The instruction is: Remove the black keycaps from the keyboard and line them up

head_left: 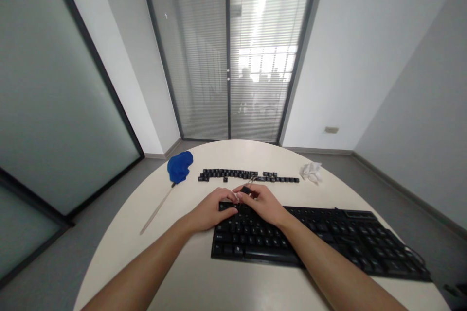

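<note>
My left hand (217,210) is closed at the upper left corner of a black keyboard (270,254), its thumb over the keys. A small white piece of tissue (236,198) shows at the fingertips where both hands meet. My right hand (265,202) is closed around what looks like a keycap puller (245,189), with a black handle and thin wire ends pointing away from me. Its fingertips also touch the tissue. Anything smaller between the fingers is hidden. Beyond the hands lie rows of loose black keycaps (229,173), with one keycap (225,180) apart from them.
At the left, a blue cloth (179,166) lies at the end of a thin stick (157,209). A crumpled white tissue (311,172) lies at the right. The round cream table (175,262) curves away on both sides. The keyboard's cable (414,252) loops near the right edge.
</note>
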Tool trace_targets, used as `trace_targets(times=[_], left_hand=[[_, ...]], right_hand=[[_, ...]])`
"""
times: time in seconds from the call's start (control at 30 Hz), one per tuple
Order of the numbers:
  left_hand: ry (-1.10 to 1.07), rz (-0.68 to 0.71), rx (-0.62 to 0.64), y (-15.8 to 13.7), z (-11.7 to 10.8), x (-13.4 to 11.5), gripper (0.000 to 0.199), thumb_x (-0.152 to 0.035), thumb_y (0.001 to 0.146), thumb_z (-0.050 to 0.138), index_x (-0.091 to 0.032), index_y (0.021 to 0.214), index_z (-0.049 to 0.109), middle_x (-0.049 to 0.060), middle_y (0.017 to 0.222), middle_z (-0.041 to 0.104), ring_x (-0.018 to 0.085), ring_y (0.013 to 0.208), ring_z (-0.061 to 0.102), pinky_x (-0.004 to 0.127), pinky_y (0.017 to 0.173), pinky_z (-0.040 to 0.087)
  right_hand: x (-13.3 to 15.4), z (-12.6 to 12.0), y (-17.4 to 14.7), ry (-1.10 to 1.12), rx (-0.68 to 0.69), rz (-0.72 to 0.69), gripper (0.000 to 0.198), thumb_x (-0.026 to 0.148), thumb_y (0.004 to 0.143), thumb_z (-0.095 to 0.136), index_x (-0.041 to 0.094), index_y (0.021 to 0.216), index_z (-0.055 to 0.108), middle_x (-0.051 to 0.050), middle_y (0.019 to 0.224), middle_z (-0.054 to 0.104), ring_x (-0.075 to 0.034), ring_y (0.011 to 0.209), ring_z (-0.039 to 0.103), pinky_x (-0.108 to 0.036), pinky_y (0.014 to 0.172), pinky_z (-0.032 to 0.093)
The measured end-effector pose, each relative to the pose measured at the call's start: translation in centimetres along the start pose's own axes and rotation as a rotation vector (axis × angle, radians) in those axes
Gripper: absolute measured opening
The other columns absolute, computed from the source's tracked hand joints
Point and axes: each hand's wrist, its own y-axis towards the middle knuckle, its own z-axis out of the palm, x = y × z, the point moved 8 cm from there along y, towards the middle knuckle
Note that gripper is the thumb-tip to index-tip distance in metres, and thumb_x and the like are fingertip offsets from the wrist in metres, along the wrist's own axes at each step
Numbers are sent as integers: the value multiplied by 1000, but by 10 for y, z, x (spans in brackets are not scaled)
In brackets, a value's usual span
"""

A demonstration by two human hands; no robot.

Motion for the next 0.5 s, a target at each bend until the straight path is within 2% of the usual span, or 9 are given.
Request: trace_targets(times=[0.2, 0.4, 0.5], left_hand=[[-43, -79, -148, 3, -8, 14, 19, -25, 85, 65, -20, 104, 65, 4, 105, 68, 22, 100, 61, 37, 95, 45], [-178, -74, -206, 3, -10, 19, 30, -24, 82, 69, -19, 111, 62, 6, 107, 69, 21, 101, 63, 38, 96, 47], [-177, -68, -219, 3, -12, 20, 30, -24, 82, 70, -19, 111, 62, 6, 106, 69, 21, 100, 63, 37, 95, 47]], right_hand=[[-11, -9, 4, -46, -112, 40, 30, 43, 91, 60, 19, 101, 72, -5, 91, 74, -20, 82, 66, -30, 73, 49], [-11, -7, 5, 85, -101, 58, 32, 47, 91, 58, 17, 94, 69, -6, 85, 73, -20, 79, 67, -31, 76, 52], [-13, -4, 5, 142, -87, 84, 34, 50, 92, 57, 17, 93, 67, -6, 83, 73, -20, 79, 68, -32, 78, 53]])
